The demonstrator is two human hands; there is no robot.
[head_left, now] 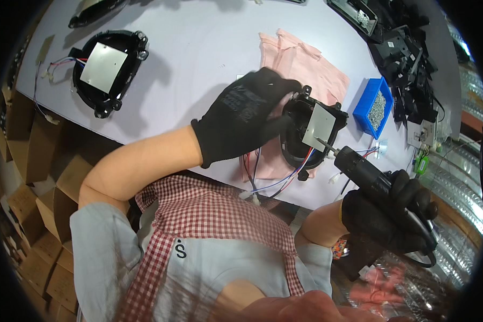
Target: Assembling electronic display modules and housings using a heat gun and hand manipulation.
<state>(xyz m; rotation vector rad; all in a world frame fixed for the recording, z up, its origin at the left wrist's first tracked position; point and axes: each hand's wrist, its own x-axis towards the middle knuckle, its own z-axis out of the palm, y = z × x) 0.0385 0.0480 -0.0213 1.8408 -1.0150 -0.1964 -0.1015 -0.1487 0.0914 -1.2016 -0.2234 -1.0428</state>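
A black plastic housing (294, 129) with a pale rectangular plate (321, 126) in it lies on a pink cloth (327, 75). My left hand (247, 110), in a black glove, grips the housing by its left side; part of the fingers is hidden behind its rim. Also gloved in black, my right hand (383, 214) is wrapped around a black electric screwdriver (362, 170). The screwdriver's bit meets the plate near its lower edge. Red, blue and white wires (284, 182) with small white connectors trail from the housing toward me.
At the left of the white table stands a similar housing (131, 67) with a plate and wires. A blue tray (367, 104) of small metal parts sits to the right, beside a heap of black plastic parts (408, 70). Cardboard boxes (37, 214) stand below left.
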